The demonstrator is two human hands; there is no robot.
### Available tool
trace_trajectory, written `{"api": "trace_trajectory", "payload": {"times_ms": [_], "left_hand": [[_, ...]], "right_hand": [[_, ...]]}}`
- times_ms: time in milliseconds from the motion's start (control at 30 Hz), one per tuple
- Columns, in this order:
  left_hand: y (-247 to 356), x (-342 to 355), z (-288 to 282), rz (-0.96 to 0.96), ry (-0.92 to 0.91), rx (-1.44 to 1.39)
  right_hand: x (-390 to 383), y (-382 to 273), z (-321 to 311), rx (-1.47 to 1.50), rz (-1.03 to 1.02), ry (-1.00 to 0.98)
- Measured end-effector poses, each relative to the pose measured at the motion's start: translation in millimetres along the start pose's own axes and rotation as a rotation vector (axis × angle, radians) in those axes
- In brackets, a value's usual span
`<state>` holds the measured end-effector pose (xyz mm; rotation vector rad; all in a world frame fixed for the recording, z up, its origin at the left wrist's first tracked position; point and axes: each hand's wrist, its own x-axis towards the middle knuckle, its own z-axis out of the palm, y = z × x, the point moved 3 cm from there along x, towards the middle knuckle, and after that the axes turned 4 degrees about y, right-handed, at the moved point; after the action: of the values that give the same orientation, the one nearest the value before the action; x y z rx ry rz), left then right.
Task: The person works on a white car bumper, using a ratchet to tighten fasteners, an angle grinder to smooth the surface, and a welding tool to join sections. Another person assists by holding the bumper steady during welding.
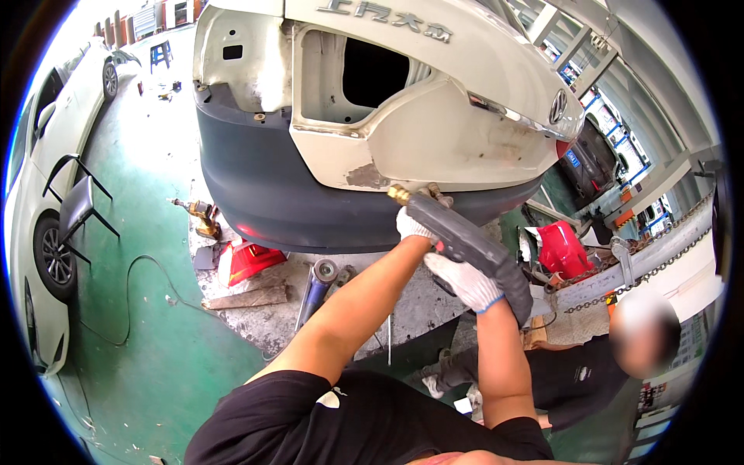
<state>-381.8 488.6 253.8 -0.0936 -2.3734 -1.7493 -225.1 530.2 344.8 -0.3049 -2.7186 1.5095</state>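
Note:
I hold a grey gun-shaped power tool (467, 242) with both gloved hands. Its brass tip (398, 193) touches the lower edge of a white car's boot lid (434, 132), beside a patch of bare filler. My left hand (413, 227) grips the tool near its front. My right hand (466, 281) wraps the handle further back. Below the lid sits the dark grey rear bumper (271, 194). The tail lamp opening (372, 74) in the body is empty.
A red tail lamp (249, 260), a wooden plank (245, 297) and a blue-grey cylinder (314, 291) lie on the floor under the bumper. A dark panel on a stand (76, 208) stands beside a white car (39, 178) at left. Another person (597, 372) crouches at right near a chain (643, 273).

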Motion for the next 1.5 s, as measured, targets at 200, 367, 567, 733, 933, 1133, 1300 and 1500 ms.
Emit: {"api": "trace_trajectory", "payload": {"times_ms": [200,367,567,733,933,1133,1300,1500], "left_hand": [[-14.5,-5.6,29.1,0.147,0.115,-0.597],[-50.5,12.6,42.1,0.513,0.248,-0.237],[-11.9,0.5,14.0,0.220,0.004,-0.327],[-68.4,24.8,65.9,0.174,-0.125,-0.750],[-57.7,12.9,63.4,0.193,-0.289,-0.884],[-32.9,25.7,40.8,-0.004,-0.336,-0.387],[5.6,9.6,-3.4,-0.139,-0.164,-0.403],[1.0,10.8,10.5,-0.214,-0.105,-0.371]], "right_hand": [[39.9,-42.0,31.4,-0.342,-0.198,-0.017],[50.6,-53.1,47.9,-0.319,-0.127,0.030],[45.2,-32.8,40.4,-0.346,-0.193,0.068],[51.7,-47.2,49.3,-0.371,-0.174,0.027],[51.8,-24.6,40.1,-0.342,-0.022,-0.066],[-7.1,0.5,15.8,-0.062,0.038,0.066],[-109.7,118.2,-17.9,-0.309,-0.385,0.126],[-192.3,196.2,-9.4,0.401,0.224,0.397]]}}
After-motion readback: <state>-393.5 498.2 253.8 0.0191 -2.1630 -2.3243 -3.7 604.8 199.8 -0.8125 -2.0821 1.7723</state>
